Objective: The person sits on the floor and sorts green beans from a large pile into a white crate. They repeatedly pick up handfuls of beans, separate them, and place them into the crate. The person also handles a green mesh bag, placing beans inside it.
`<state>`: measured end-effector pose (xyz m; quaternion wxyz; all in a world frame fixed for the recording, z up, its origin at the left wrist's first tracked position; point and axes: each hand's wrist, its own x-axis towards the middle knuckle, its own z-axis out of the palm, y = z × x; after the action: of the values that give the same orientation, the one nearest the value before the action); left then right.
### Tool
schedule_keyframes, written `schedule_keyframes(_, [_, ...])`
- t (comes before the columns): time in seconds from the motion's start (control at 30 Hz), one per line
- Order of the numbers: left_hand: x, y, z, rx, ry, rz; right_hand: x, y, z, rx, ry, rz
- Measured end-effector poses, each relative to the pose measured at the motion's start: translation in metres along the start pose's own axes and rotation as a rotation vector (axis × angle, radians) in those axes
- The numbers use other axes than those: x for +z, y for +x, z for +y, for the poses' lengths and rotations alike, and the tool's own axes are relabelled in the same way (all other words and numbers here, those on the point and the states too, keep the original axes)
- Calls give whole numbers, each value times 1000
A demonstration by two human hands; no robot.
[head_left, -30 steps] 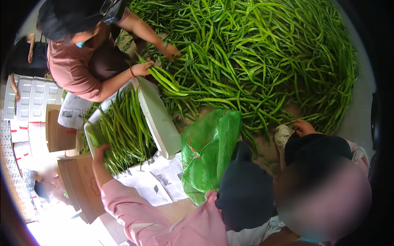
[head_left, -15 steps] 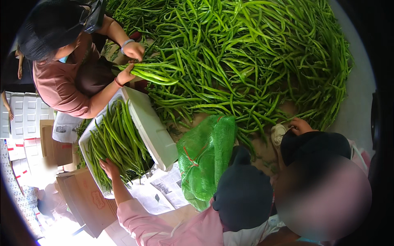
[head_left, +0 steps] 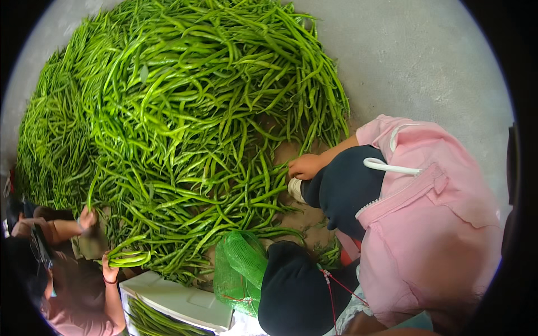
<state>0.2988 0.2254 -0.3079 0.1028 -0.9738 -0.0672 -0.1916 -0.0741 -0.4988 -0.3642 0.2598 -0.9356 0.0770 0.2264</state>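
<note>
A large heap of long green beans (head_left: 185,112) lies on the grey concrete floor (head_left: 426,61). My right hand (head_left: 305,166) comes out of a pink sleeve (head_left: 386,137) and rests at the heap's right edge, above my dark-clad knee (head_left: 347,187). Its fingers are curled against the nearest beans, and I cannot tell whether they grip one. My left hand is out of view. My other dark knee (head_left: 294,291) sits low in the middle.
A green mesh bag (head_left: 241,269) lies beside my knee. A white foam box (head_left: 179,299) with beans in it stands at the lower left. There a co-worker (head_left: 73,302) holds a bundle of beans (head_left: 130,258) in one hand (head_left: 109,273).
The view has swung, so the heap fills the upper left and the co-worker and box sit lower left. My left arm, which reached to the box, has left the view.
</note>
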Motion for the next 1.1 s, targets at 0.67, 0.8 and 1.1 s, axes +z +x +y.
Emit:
schedule_keyframes(0.67, [-86, -282, 311, 1372, -340, -832, -87, 260, 76, 685, 1723, 648])
schedule_keyframes(0.8, [-56, -285, 215, 767, 190, -1165, -73, 237, 7, 494, 1687, 568])
schedule_keyframes(1.1, [-75, -245, 287, 886, -670, -689, 33, 85, -76, 294, 1615, 67])
